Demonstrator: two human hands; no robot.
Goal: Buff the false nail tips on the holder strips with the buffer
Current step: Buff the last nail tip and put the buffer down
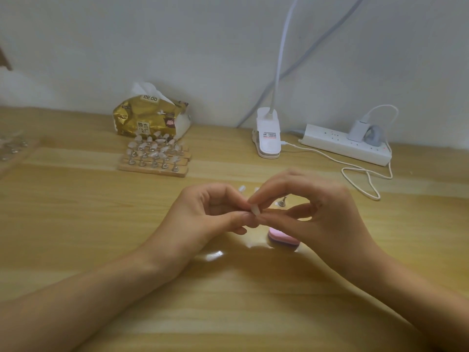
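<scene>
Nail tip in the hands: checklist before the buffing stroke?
1. Grip on the nail tip: ok. The fingertips of the left hand and the right hand pinch it.
2. Buffer in hand: not ok. It lies on the table under the right hand, partly hidden.
3. A hand free to take the buffer: not ok. Both hands are on the tip.
4. Tip seated on a stand: cannot tell. The fingers cover its base.
5. Holder strips stocked: ok. Rows of tips stand on them at back left.
</scene>
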